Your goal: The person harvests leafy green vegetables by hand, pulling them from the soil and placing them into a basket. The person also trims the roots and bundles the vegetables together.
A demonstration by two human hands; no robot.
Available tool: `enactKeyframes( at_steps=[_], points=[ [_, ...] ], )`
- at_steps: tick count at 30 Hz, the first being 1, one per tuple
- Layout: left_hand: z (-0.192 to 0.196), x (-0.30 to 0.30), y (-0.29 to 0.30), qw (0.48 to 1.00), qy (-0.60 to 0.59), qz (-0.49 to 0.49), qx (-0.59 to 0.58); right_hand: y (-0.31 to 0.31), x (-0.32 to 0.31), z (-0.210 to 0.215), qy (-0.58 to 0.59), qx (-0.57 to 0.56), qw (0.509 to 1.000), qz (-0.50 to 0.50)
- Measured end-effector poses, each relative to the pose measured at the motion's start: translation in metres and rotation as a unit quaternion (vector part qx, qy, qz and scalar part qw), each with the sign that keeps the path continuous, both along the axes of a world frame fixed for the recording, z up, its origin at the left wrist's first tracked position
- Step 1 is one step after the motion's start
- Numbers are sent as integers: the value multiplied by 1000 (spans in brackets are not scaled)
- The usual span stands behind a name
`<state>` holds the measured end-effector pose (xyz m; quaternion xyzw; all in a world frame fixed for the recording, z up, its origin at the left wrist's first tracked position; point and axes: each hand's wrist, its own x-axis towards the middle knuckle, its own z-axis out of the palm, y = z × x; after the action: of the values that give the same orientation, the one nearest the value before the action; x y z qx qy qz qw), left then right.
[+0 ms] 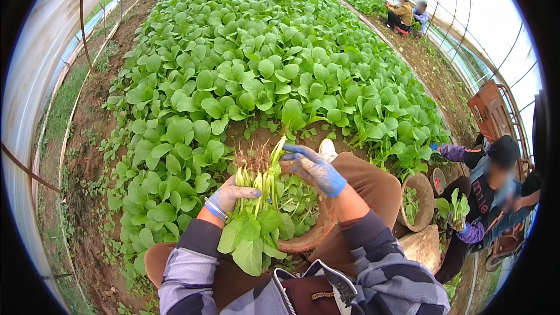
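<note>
My left hand (234, 193), in a thin bluish glove, is closed round a bunch of leafy greens (249, 230). The bunch is upside down: its broad leaves hang over my lap and its soil-covered roots (252, 156) point up and away. My right hand (318, 170), in a blue glove, has its fingertips closed at a pale leaf stalk (279, 150) beside the roots. A single green leaf rises from that stalk toward the bed. Below both hands, a round reddish-brown basket (303, 242) holds loose leaves between my legs.
A dense bed of greens (251, 64) stretches ahead inside a plastic-covered tunnel. At right, a co-worker (496, 181) holds greens beside a tub (417, 189) and a small bucket (438, 179). A brown plastic chair (493, 111) stands behind. Two people (401, 13) sit farther off.
</note>
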<state>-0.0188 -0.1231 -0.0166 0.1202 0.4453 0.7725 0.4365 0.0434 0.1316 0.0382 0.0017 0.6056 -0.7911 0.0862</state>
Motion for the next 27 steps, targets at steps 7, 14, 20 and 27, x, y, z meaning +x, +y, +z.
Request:
enactKeyframes(
  at_steps=[7, 14, 20, 27],
  points=[
    [10, -5, 10, 998, 3, 62, 20, -14, -41, -3, 59, -45, 993, -89],
    [-13, -19, 4, 982, -40, 173, 68, -57, -25, -10, 75, 121, 988, -58],
    [-18, -17, -3, 954, -123, 262, 76, -99, -38, -20, 140, 241, 958, -73],
    [-20, -16, -8, 960, -24, 279, 28, -112, -46, -39, 207, 347, 914, -29]
  ],
)
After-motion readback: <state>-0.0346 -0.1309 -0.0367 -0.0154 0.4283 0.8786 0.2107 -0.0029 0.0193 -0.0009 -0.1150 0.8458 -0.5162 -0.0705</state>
